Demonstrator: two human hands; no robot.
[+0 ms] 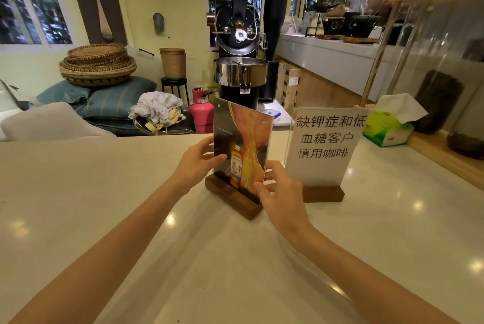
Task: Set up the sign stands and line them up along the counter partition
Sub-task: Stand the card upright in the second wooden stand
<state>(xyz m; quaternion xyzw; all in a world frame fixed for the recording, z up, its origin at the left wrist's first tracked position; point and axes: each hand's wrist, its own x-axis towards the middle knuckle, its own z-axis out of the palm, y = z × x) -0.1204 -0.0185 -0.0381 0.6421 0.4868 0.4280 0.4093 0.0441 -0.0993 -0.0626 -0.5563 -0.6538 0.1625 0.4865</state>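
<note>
1. A glossy cream tabotop: the tabletop (131, 205) faces a coffee roaster (239, 35) and stacked baskets (98, 65).
2. The left hand (195, 163) and right hand (280, 192) pinch the whisky-bottle sign stand (239, 150) by its edges, mid-tabletop.
3. Beside it, the white sign stand (324, 145) reads "缺钾症和低血糖客户慎用咖啡".

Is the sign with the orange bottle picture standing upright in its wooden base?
Upright: the orange sign rises vertically from its wooden base, with both hands at its side edges.

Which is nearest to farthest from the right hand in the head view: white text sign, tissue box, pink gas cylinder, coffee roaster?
From the right hand:
1. White text sign, just to its right on the counter.
2. Tissue box, farther right, by the partition.
3. Pink gas cylinder, beyond the counter, on the floor.
4. Coffee roaster, behind the cylinder.
</note>
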